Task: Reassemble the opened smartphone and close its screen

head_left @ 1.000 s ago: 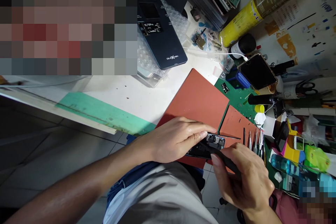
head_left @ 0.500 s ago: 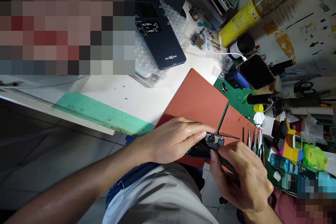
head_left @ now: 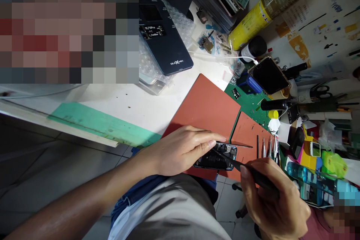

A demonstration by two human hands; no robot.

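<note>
"12/12Pro" and brand "DLZXWIN", both on the flat dark-blue device (head_left: 170, 47)

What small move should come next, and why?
Probably a light, slow nudge of the black tool, no hard press: the right hand holds it with its tip over the opened phone, close to the left hand, and whether the tip touches is unclear.

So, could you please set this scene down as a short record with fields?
Left hand: lies over part of an opened phone
Right hand: grips a dark tool, its thin tip at the phone
Under the phone: red mats
Near the right hand: slim tools, side by side
Farther off: second phone, dark screen, white cable plugged in
</note>
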